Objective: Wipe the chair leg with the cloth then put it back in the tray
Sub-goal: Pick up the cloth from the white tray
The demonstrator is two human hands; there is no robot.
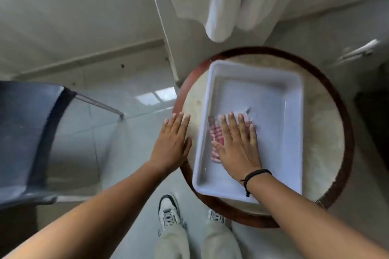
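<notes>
Right hand: the right hand [237,145] lies flat and fully open, palm down, fingers spread and pointing away from the person; it presses on the cloth and grips nothing. A black cord band sits on its wrist.
Left hand: the left hand [172,143] is also flat and open, fingers together and pointing away, empty. It hangs over the left edge of the table, just beside the tray's left wall; whether it touches the table top I cannot tell.
Cloth: the cloth [215,135], pink-and-white striped, lies on the floor of the tray in its near-left part, mostly hidden under the right hand. Its visible strip runs lengthwise away from the person, along the tray's long side.
Tray: the tray [292,94], white, rectangular and deep-walled, stands on the table with its long axis running away from the person, tilted slightly to the right.
Table: the table [328,132] is round, with a pale top and a dark brown rim.
Chair: the chair [23,132], dark and blurred, stands to the left, well apart from the tray; one thin metal chair leg [101,104] slants down to the floor.
Floor: glossy pale tiles [117,149]; two white sneakers [168,210] show below.
</notes>
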